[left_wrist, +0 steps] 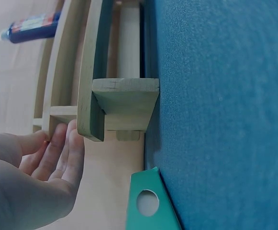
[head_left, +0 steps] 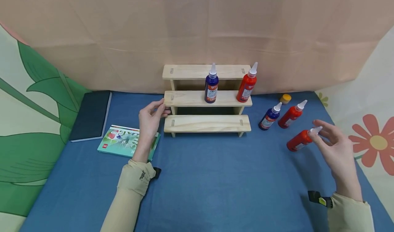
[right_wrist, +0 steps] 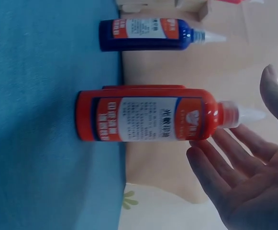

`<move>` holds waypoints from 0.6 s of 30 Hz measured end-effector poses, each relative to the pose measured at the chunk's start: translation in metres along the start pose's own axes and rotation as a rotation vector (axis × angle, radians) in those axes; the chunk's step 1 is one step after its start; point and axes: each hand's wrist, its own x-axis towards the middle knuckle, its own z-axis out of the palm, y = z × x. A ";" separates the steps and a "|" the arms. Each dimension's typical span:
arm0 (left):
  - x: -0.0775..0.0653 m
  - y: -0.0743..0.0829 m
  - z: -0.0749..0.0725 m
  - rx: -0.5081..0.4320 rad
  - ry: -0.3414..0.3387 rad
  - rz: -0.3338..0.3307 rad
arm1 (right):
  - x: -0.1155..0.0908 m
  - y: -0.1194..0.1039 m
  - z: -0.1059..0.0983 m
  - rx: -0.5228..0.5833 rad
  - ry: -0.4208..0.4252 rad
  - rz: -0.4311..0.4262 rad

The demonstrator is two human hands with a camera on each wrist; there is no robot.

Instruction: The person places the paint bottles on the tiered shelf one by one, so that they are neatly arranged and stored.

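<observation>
A wooden three-tier shelf (head_left: 207, 123) stands at the back. My left hand (head_left: 150, 117) pinches the left end of its middle tier between thumb and fingers; the left wrist view shows the thumb (left_wrist: 33, 142) at the board's end. On the middle tier stand a blue squeeze bottle (head_left: 211, 88) and a red squeeze bottle (head_left: 246, 86), both with pointed nozzles. My right hand (head_left: 337, 146) is around the nozzle of the nearest red squeeze bottle (right_wrist: 148, 117), upright on the table. In the right wrist view its thumb stands apart from the bottle, fingers spread behind.
Another blue bottle (head_left: 269, 117) and another red bottle (head_left: 290, 116) stand right of the shelf, with a yellow cap (head_left: 285, 98) behind them. At the left lie a dark notebook (head_left: 90, 115) and a green illustrated booklet (head_left: 120, 141), partly under my left forearm.
</observation>
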 end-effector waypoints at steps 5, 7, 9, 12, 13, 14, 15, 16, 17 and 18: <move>-0.001 0.000 -0.001 -0.004 -0.004 -0.011 | 0.000 0.009 0.003 0.011 -0.040 -0.005; -0.001 0.001 -0.001 -0.006 -0.005 -0.008 | 0.000 0.013 0.004 0.016 -0.048 -0.001; -0.001 0.000 -0.001 -0.005 -0.006 -0.006 | -0.001 0.015 0.005 0.017 -0.056 0.007; -0.002 0.000 -0.001 -0.008 -0.008 -0.005 | -0.002 0.019 0.006 0.006 -0.069 0.019; -0.002 0.000 -0.001 -0.007 -0.009 -0.006 | -0.002 0.020 0.006 0.002 -0.073 0.022; -0.001 0.000 0.000 -0.006 -0.009 -0.006 | -0.003 0.021 0.006 -0.003 -0.077 0.026; -0.001 0.000 0.000 -0.005 -0.008 -0.006 | -0.003 0.021 0.006 -0.008 -0.079 0.029; -0.001 0.000 0.000 -0.004 -0.007 -0.005 | -0.002 0.022 0.006 -0.012 -0.083 0.032; -0.001 0.000 0.000 -0.003 -0.006 -0.004 | -0.002 0.022 0.007 -0.017 -0.087 0.034; -0.001 0.000 0.000 0.000 -0.006 -0.004 | -0.002 0.023 0.007 -0.021 -0.091 0.037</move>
